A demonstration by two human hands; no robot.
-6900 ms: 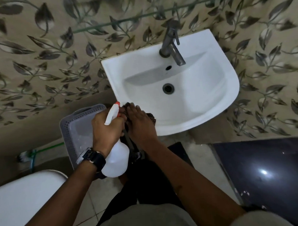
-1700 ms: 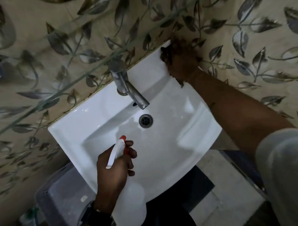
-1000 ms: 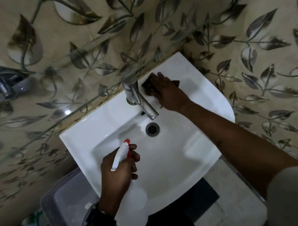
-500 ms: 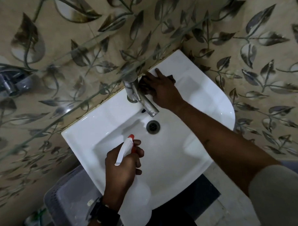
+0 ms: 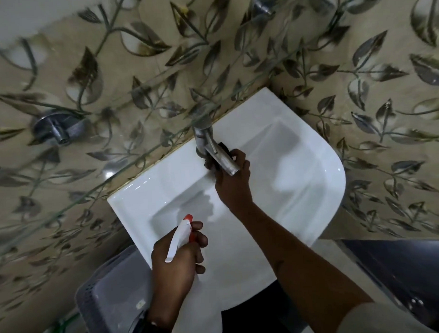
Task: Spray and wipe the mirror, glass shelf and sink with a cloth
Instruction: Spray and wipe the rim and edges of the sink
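Right hand (image 5: 232, 180) fingers curl round a dark cloth (image 5: 217, 157) beneath the metal tap (image 5: 213, 149). Left hand (image 5: 177, 262) fingers close on the white spray bottle (image 5: 180, 238) over the glossy white sink (image 5: 300, 168).

Left hand (image 5: 177, 262) near, low centre: fingers curled in a fist grip around a spray bottle (image 5: 181, 236), index finger over the trigger, back of hand up. Dark watch on that wrist, forearm mostly out of frame. Right arm bare, extended far from the lower right, light sleeve at the shoulder. Right hand (image 5: 232, 177) knuckles up, fingers clamped on a dark cloth (image 5: 217, 161) under the tap (image 5: 213, 149).
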